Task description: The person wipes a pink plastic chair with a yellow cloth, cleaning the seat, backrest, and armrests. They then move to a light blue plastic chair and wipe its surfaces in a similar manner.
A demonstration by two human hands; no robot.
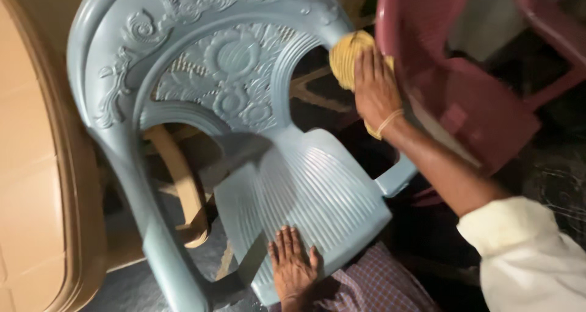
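Dark glossy floor (549, 178); maroon plastic chair (488, 104) at right; beige plastic chair (36, 165) at left; dim warm light.

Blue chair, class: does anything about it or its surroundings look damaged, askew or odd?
No damage shows. The blue chair is tilted, its seat steadied by the left hand, while the right hand presses a yellow cloth on its armrest. A maroon chair leans close beside.

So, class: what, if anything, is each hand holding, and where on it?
The right hand presses a bunched yellow cloth against the blue plastic chair. The left hand lies flat on the seat's front edge, gripping nothing.
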